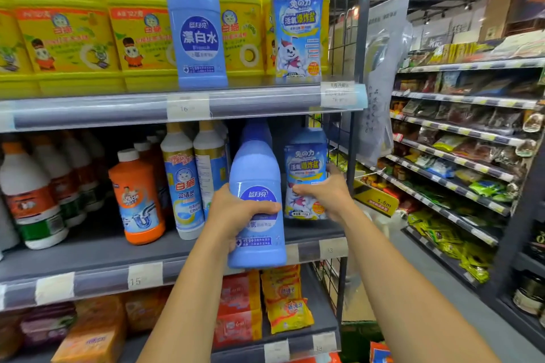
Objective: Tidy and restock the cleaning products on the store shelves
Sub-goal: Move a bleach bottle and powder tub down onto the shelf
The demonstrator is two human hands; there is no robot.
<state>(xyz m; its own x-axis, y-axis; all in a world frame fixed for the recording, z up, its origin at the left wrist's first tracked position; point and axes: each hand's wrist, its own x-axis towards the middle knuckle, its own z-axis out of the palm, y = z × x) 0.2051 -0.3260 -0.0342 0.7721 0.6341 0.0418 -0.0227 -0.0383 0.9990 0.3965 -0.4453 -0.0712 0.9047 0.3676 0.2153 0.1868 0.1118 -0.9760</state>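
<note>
- While the left hand (pixel 236 215) wraps fingers and thumb round a blue bleach bottle (pixel 256 168), the bottle stands upright, long axis vertical, neck up, label facing the aisle, at the front edge of the middle shelf (pixel 88 262).
- The right hand (pixel 327 194) clamps thumb and curled fingers on a blue stain-remover tub (pixel 305 162) just beside it, also upright, label forward, near the wire end panel (pixel 339 138).
- Left of the bottle stand white-and-blue cleaner bottles (pixel 182 186) and an orange drain-cleaner bottle (pixel 138 200).
- Overhead, the upper shelf (pixel 259 103) carries a second bleach bottle (pixel 197 23), a second tub (pixel 298 26) and yellow jugs (pixel 67 29).
</note>
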